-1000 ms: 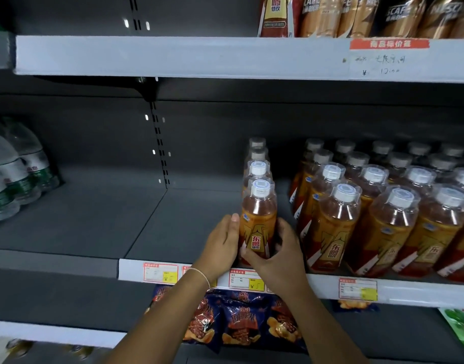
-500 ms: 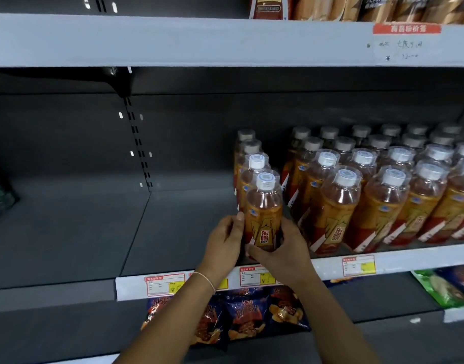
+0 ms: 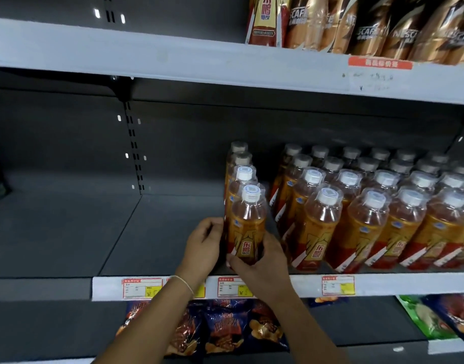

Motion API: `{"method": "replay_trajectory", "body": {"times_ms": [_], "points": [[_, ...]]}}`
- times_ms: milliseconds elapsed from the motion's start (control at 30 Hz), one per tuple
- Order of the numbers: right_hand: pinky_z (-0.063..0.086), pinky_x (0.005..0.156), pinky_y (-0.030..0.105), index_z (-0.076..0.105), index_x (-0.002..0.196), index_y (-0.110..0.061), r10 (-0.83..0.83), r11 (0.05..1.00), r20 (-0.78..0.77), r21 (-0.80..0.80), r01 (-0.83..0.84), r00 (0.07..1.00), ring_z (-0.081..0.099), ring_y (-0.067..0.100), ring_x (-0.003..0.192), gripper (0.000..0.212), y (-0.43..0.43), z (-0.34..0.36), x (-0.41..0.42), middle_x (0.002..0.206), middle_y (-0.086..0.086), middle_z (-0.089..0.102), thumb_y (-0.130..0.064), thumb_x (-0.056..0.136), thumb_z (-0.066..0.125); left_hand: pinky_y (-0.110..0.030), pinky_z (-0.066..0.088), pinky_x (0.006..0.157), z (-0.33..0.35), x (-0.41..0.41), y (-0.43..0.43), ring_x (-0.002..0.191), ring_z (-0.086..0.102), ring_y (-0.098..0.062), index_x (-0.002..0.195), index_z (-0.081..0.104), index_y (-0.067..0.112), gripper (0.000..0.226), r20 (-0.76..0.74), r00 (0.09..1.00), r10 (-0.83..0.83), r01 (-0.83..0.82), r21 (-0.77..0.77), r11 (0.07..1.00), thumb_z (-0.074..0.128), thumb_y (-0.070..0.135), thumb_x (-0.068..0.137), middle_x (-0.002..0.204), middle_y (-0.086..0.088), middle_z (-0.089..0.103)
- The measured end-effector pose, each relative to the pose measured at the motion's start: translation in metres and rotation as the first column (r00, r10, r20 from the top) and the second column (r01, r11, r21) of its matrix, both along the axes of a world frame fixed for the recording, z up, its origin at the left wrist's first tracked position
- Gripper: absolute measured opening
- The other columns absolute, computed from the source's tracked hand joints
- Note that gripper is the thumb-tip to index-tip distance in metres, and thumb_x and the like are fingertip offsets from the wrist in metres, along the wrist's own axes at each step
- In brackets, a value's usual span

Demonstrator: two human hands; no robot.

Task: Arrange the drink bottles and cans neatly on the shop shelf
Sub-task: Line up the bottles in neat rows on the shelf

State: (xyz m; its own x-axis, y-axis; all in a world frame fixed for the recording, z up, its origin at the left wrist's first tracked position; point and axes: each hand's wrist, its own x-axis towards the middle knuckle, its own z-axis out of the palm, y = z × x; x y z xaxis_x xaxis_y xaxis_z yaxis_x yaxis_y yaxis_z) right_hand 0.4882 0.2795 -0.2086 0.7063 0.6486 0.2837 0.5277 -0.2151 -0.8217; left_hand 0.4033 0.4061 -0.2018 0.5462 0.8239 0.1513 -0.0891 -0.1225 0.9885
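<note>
- Standing upright at front of grey metal shelf [image 3: 160, 232]: amber plastic drink bottle [image 3: 248, 227], white cap.
- Left hand [image 3: 203, 248]: fingers curled on its left side.
- Right hand [image 3: 262, 261]: gripping its base.

Both bare forearms angle in from the near edge, converging. Left hand [image 3: 203, 248] cups the left side of the clear plastic, orange-labelled bottle [image 3: 248, 227], fingers curled. Right hand [image 3: 262, 269] wraps its lower right, thumb across the front base. Thin white band [image 3: 184, 285] on left wrist.
</note>
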Motion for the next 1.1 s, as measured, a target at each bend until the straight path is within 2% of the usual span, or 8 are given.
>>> {"method": "replay_trajectory", "body": {"times_ms": [167,333,400,500,600,800,933,1100], "points": [[0.046,0.092,0.022,0.049,0.122,-0.036,0.012,0.998,-0.011,-0.061,-0.013,1.0,0.049,-0.003,0.105,0.067,0.001,0.004,0.0,0.111,-0.018,0.052,-0.055,0.064,0.077,-0.051,0.046,0.101,0.009,0.019,0.027,0.105,0.063,-0.031,0.098,0.066,0.015,0.022,0.019,0.998,0.052,-0.051,-0.017,0.999,0.05,0.028,0.1,0.102,-0.011,0.07],[0.038,0.103,0.027,0.034,0.146,-0.025,-0.007,0.991,0.021,-0.133,0.01,1.0,0.041,0.011,0.129,0.096,0.0,0.006,-0.002,0.137,-0.007,0.046,-0.061,0.066,0.074,-0.044,0.037,0.112,0.012,0.045,0.053,0.121,0.056,-0.018,0.119,0.062,0.022,0.028,0.024,0.999,0.038,-0.036,-0.094,0.995,0.047,0.037,0.101,0.125,-0.002,0.064],[0.037,0.108,0.032,0.026,0.151,-0.024,-0.024,0.986,0.033,-0.165,0.029,0.999,0.037,0.016,0.136,0.103,-0.003,0.006,-0.005,0.145,-0.003,0.041,-0.062,0.068,0.074,-0.044,0.031,0.117,0.014,0.056,0.06,0.133,0.046,-0.019,0.14,0.049,0.014,0.047,0.043,0.999,0.025,-0.018,-0.174,0.985,0.043,0.042,0.102,0.143,-0.005,0.052],[0.037,0.109,0.033,0.023,0.153,-0.022,-0.046,0.98,0.068,-0.193,0.058,0.997,0.035,0.018,0.138,0.103,-0.006,0.003,-0.007,0.148,0.0,0.039,-0.059,0.072,0.075,-0.047,0.028,0.118,0.017,0.069,0.066,0.138,0.041,-0.024,0.148,0.038,0.015,0.059,0.086,0.995,-0.045,0.069,-0.292,0.954,0.038,0.051,0.101,0.149,-0.008,0.045],[0.038,0.108,0.031,0.023,0.153,-0.021,-0.045,0.979,0.061,-0.195,0.056,0.997,0.037,0.016,0.136,0.1,-0.008,0.002,-0.01,0.146,-0.001,0.041,-0.058,0.075,0.074,-0.05,0.03,0.116,0.022,0.078,0.067,0.136,0.044,-0.03,0.148,0.038,0.015,0.064,0.142,0.982,-0.126,0.171,-0.381,0.909,0.033,0.057,0.1,0.147,-0.013,0.048],[0.035,0.112,0.032,0.02,0.154,-0.02,-0.065,0.975,0.067,-0.209,0.077,0.996,0.035,0.017,0.138,0.102,-0.006,0.001,-0.012,0.149,-0.001,0.04,-0.057,0.075,0.074,-0.042,0.047,0.101,0.028,0.083,0.065,0.112,0.065,-0.027,0.118,0.065,0.017,0.066,0.241,0.922,-0.304,0.382,-0.429,0.819,0.023,0.063,0.099,0.118,-0.013,0.07],[0.038,0.113,0.034,0.019,0.155,-0.022,-0.076,0.974,0.061,-0.209,0.087,0.995,0.037,0.017,0.137,0.103,-0.004,-0.001,-0.012,0.149,-0.002,0.042,-0.059,0.076,0.073,-0.035,0.053,0.082,0.026,0.09,0.067,0.093,0.072,-0.021,0.105,0.073,0.018,0.062,0.309,0.891,-0.334,0.448,-0.468,0.762,0.027,0.06,0.1,0.104,-0.01,0.074],[0.041,0.111,0.034,0.021,0.154,-0.023,-0.096,0.975,0.053,-0.197,0.104,0.994,0.042,0.016,0.134,0.102,-0.002,-0.004,-0.013,0.146,-0.003,0.045,-0.061,0.075,0.072,-0.029,0.058,0.072,0.022,0.096,0.071,0.087,0.073,-0.018,0.11,0.067,0.016,0.058,0.367,0.866,-0.339,0.489,-0.482,0.727,0.029,0.058,0.1,0.097,-0.006,0.075]]}}
